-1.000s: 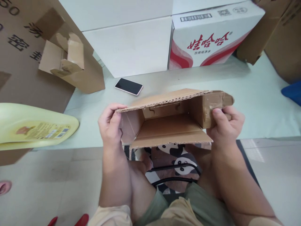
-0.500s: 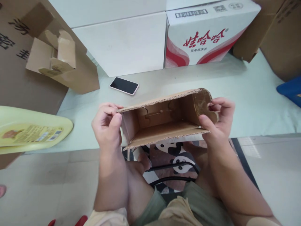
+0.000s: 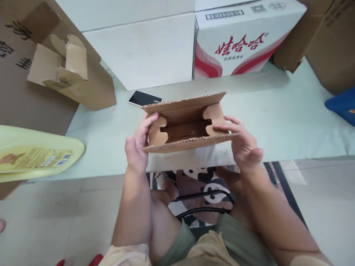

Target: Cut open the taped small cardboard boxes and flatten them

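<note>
Holding a small brown cardboard box [image 3: 188, 127] in both hands, I keep it up in the air just above the near edge of the pale green counter [image 3: 277, 122]. Its open top faces me, and I can look down into the dark inside.

My left hand [image 3: 137, 147] is on the left end of the box. Its fingers [image 3: 148, 122] are long and close together, lying flat along the left side flap. My right hand [image 3: 244, 146] is on the right end. Its fingers [image 3: 224, 127] are a little spread and press down on the rounded right side flap, which folds in over the opening. No hand is closed in a fist.

I think the box is very light, because it looks empty. The cardboard is thin and wavy at the cut edges, so it feels stiff but it can bend or crush if I squeeze hard. It is not slippery. The best place to hold it is at the two short ends, with flat fingers on the walls, not on the loose flaps.

A black phone [image 3: 144, 99] lies on the counter just behind the box. Big white boxes [image 3: 144, 51] stand farther back. Another folded brown box [image 3: 59, 70] sits to the left, and a yellow plastic thing [image 3: 36, 153] is nearer me on the left.
</note>
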The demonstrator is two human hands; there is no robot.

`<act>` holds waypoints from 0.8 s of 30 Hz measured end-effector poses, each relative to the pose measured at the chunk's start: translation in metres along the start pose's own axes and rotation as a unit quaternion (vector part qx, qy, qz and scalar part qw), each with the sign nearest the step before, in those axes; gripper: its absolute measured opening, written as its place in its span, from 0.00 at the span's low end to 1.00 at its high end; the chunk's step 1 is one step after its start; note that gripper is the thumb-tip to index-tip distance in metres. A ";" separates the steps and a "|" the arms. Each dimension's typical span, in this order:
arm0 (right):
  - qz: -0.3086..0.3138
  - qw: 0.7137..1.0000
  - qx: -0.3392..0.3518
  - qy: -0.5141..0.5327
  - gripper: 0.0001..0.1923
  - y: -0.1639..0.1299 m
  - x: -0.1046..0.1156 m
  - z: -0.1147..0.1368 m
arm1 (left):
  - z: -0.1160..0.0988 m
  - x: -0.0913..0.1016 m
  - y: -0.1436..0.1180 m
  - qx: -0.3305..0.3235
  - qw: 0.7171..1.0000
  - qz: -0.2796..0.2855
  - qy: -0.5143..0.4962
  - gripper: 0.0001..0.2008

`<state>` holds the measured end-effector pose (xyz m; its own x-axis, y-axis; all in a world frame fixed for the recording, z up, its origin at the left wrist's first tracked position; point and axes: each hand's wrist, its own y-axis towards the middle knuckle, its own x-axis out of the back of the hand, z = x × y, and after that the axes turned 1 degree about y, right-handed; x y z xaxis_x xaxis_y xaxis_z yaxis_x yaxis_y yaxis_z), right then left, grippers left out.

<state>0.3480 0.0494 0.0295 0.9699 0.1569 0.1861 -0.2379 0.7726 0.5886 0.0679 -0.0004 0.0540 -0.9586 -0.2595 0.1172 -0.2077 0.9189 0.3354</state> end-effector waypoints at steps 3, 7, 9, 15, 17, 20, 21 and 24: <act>-0.014 0.998 -0.040 -0.054 0.23 -0.002 -0.002 -0.003 | 0.007 0.004 0.000 -0.045 0.998 0.034 0.021 0.40; -0.067 0.989 -0.112 -0.071 0.24 -0.004 -0.008 -0.007 | 0.015 0.008 0.000 -0.081 0.991 -0.019 0.109 0.42; -0.071 0.986 -0.135 -0.059 0.29 -0.005 -0.011 -0.009 | 0.014 0.008 0.000 -0.095 0.987 -0.012 0.130 0.45; -0.063 0.985 -0.157 -0.036 0.27 -0.005 -0.013 -0.010 | 0.006 0.016 0.002 -0.149 0.954 0.085 0.246 0.23; -0.055 0.985 -0.162 -0.031 0.27 -0.005 -0.013 -0.010 | 0.006 0.017 0.002 -0.141 0.949 0.109 0.259 0.27; -0.045 0.987 -0.153 -0.003 0.29 -0.008 -0.012 -0.014 | 0.006 0.018 0.002 -0.084 0.953 0.130 0.262 0.38; -0.044 0.987 -0.155 0.006 0.30 -0.009 -0.012 -0.017 | 0.006 0.018 0.002 -0.067 0.955 0.131 0.258 0.39; -0.045 0.979 -0.196 0.020 0.30 -0.012 -0.013 -0.027 | 0.011 0.024 0.005 -0.045 0.965 0.115 0.232 0.36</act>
<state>0.3399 0.0547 -0.0017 0.9892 0.0956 0.1110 -0.1212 0.9598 0.2531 0.0422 0.0011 0.0478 -0.7829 -0.1753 0.5969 0.0390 0.9437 0.3284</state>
